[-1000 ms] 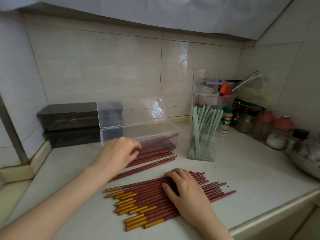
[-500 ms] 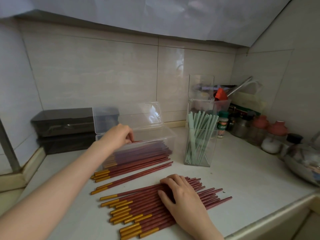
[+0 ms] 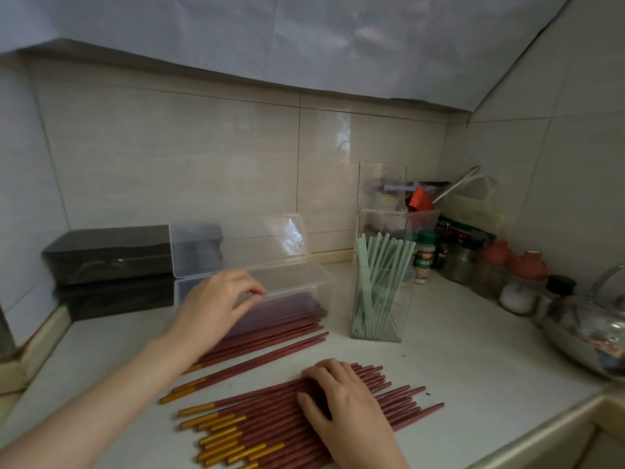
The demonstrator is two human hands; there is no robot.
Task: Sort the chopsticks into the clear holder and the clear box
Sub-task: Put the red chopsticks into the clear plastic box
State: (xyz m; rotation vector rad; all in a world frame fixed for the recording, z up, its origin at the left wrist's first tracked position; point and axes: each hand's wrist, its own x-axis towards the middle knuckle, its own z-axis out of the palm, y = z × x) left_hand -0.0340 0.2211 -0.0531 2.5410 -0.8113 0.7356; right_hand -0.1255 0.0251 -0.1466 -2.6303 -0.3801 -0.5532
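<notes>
A pile of red chopsticks with gold ends (image 3: 270,421) lies on the white counter near me. My right hand (image 3: 345,411) rests palm down on the pile, gripping nothing. My left hand (image 3: 216,306) hovers at the front wall of the clear box (image 3: 323,282), fingers loosely curled and empty. The box's lid (image 3: 236,245) stands open, and red chopsticks (image 3: 294,309) lie inside. More red chopsticks (image 3: 270,336) lie on the counter just in front of the box. The clear holder (image 3: 378,326) to the right holds several pale green chopsticks (image 3: 382,265).
Two dark boxes (image 3: 108,255) are stacked at the back left. A second clear container (image 3: 382,198), spice jars (image 3: 422,262), red-lidded pots (image 3: 527,265) and a metal kettle (image 3: 592,326) crowd the right corner. The counter's raised edge (image 3: 541,431) runs along the front right.
My left hand went from the loose chopsticks to the box and has now drawn back a little toward me. My right hand has stayed on the pile.
</notes>
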